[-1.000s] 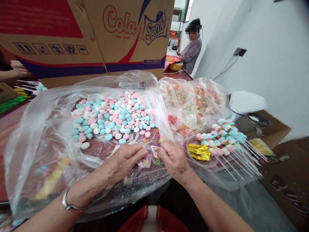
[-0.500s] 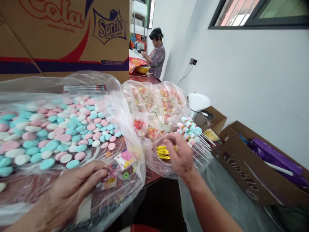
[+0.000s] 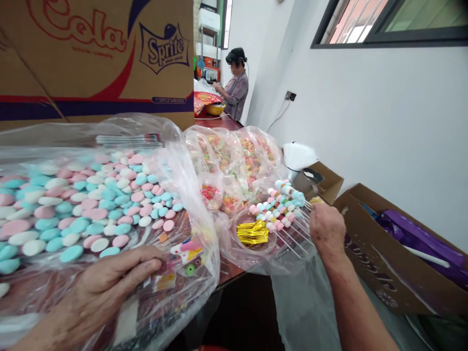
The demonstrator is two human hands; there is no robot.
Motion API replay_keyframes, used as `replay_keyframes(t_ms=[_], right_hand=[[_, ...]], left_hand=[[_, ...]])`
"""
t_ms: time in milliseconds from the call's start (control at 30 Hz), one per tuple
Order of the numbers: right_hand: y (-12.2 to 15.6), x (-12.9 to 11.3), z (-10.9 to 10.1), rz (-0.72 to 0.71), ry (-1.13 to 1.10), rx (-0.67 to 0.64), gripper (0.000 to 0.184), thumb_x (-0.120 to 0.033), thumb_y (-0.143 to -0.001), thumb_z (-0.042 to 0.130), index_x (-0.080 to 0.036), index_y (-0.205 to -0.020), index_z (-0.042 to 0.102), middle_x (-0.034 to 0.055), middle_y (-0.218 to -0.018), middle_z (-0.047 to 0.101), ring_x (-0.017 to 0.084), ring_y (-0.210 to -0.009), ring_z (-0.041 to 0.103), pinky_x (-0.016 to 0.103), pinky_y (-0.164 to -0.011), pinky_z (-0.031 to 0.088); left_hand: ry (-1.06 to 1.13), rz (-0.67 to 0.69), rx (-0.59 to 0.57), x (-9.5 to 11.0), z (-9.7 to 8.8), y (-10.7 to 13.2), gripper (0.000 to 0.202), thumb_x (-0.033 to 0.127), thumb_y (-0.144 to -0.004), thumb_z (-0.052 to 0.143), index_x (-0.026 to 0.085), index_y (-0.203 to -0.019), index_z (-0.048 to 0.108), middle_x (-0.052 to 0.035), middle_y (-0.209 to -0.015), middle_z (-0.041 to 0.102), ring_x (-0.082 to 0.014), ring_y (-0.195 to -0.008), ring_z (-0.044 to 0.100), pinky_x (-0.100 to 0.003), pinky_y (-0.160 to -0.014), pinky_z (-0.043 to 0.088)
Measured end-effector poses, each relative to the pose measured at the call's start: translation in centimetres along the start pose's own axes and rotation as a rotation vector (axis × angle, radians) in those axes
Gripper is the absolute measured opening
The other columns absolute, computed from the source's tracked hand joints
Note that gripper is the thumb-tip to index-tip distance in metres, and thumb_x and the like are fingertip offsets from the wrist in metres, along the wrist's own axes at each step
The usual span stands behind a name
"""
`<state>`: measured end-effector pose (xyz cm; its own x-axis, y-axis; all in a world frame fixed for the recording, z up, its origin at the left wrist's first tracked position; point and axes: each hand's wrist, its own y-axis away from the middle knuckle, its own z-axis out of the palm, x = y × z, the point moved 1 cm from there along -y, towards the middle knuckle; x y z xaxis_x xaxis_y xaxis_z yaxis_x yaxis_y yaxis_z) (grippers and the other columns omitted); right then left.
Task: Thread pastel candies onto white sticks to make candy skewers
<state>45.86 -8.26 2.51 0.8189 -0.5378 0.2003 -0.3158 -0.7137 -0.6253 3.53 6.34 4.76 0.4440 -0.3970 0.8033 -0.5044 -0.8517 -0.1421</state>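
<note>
My left hand is closed, thumb against fingers, on the edge of a small clear plastic bag with a colourful print. Loose pink, blue and white candies lie beyond it on a clear plastic sheet. At the right, my right hand is curled like a fist beside the bare stick ends of several candy skewers; the back of the hand hides its fingertips and anything in them. Gold twist ties lie in a bundle left of the skewers.
Clear bags of colourful gummies stand behind the skewers. A large cardboard carton blocks the back left. Open cardboard boxes stand at the right, one holding purple plastic. Another person works at the table's far end.
My right hand has moved right, from over the gold twist ties to beyond the skewers' stick ends, and has curled closed. My left hand stays nearly where it was, with the printed bag.
</note>
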Motion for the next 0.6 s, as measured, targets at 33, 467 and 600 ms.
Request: replay_keyframes(t_ms=[33,467,600], right_hand=[[0.0,0.0,-0.5,0.013,-0.043,0.032,0.031,-0.021,-0.096,0.036,-0.015,-0.080,0.063,0.0113,-0.073,0.062,0.024,-0.071,0.052,0.035,-0.066,0.036],[-0.3,-9.5,-8.5,-0.483,-1.031,0.032,0.024,-0.008,-0.090,0.052,-0.018,-0.109,0.062,0.0049,-0.087,0.065,0.019,-0.080,0.055,0.035,-0.076,0.044],[-0.7,-10.3,-8.6,-0.550,-1.009,0.042,0.022,-0.008,-0.090,0.053,-0.016,-0.107,0.063,0.0047,-0.080,0.063,0.018,-0.074,0.050,0.034,-0.071,0.042]], left_hand=[[0.023,-0.030,-0.021,0.1,-0.3,0.0,0.023,0.047,-0.078,0.063,0.028,-0.072,0.074,0.0005,-0.077,0.076,-0.0208,-0.071,0.069,-0.022,-0.068,0.056],[0.245,-0.155,-0.187,-1.8,-1.7,1.4,0.030,0.044,-0.088,0.056,0.018,-0.080,0.068,-0.0029,-0.073,0.069,-0.0174,-0.071,0.060,-0.026,-0.067,0.047],[0.225,-0.144,-0.226,-1.2,-2.1,1.3,0.031,0.043,-0.090,0.054,0.017,-0.079,0.067,-0.0028,-0.076,0.069,-0.0175,-0.074,0.060,-0.026,-0.069,0.046]])
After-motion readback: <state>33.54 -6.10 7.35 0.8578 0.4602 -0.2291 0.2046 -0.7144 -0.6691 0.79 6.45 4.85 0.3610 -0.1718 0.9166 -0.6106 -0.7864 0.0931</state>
